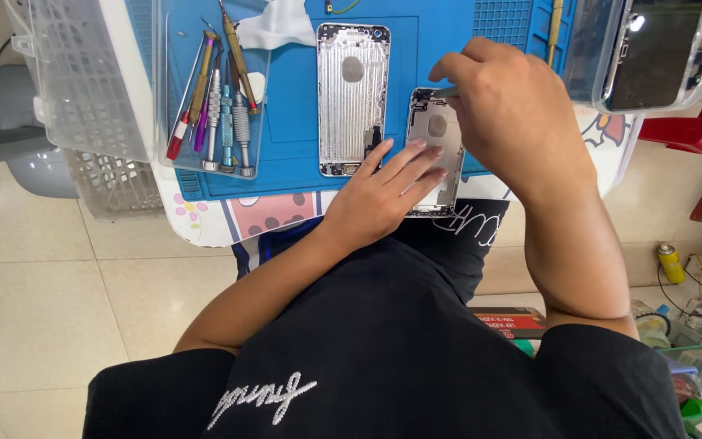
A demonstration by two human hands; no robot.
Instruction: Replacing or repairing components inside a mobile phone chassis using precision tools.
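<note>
Left to right, as I see it from the head view: a clear tray of screwdrivers (219, 114) on the blue mat (290, 154); a larger bare phone shell (353, 97), untouched. My left hand (383, 195) lies flat, fingers spread, pinning the smaller phone shell (436, 134) at the mat's near edge. My right hand (501, 110) pinches a thin tool tip at its top corner. I judge the shell light, stiff, slippery and easily scratched; best held by its edges. A red-and-black printed box (509, 323) lies below, on the right.
</note>
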